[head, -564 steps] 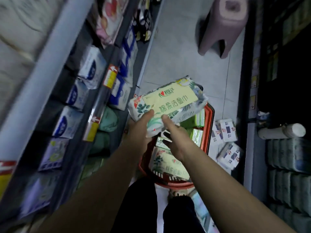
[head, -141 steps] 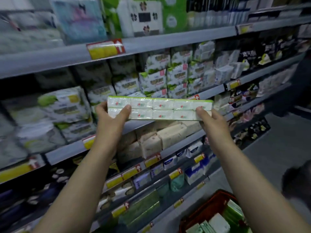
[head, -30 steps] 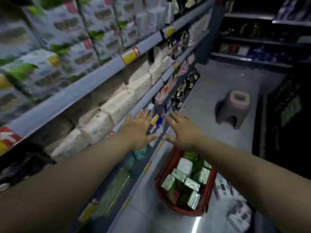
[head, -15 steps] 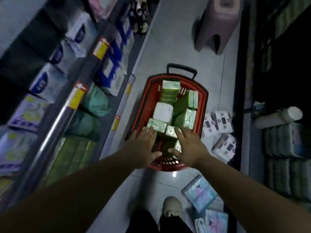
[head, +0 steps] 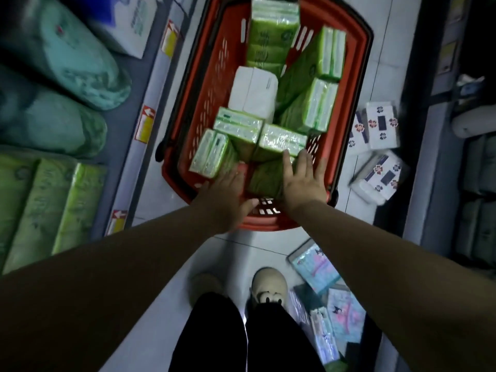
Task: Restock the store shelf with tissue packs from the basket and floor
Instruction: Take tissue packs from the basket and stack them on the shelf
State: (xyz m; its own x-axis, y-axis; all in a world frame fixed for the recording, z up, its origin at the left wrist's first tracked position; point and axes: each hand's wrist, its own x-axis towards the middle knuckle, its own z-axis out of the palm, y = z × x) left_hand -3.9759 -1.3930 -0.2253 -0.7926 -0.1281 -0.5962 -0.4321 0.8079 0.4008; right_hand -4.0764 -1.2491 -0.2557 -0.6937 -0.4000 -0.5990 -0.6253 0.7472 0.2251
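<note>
A red basket (head: 188, 103) stands on the floor below me, holding several green tissue packs (head: 281, 140) and one white pack (head: 252, 89). My left hand (head: 225, 194) and my right hand (head: 303, 181) reach into its near end with fingers straight. Between them lies a dark green pack (head: 264, 178); my right hand touches its right side, my left hand is at its left side. Neither hand grips anything that I can see.
The shelf's bottom tier is at left with teal bags (head: 61, 55) and green packs (head: 53, 208). White flowered packs (head: 375, 130) lie on the floor right of the basket. Light blue packs (head: 322, 296) lie beside my feet (head: 268, 288).
The view has dropped closer to the basket. Both hands have moved down from its near rim into it, on either side of a dark green pack.
</note>
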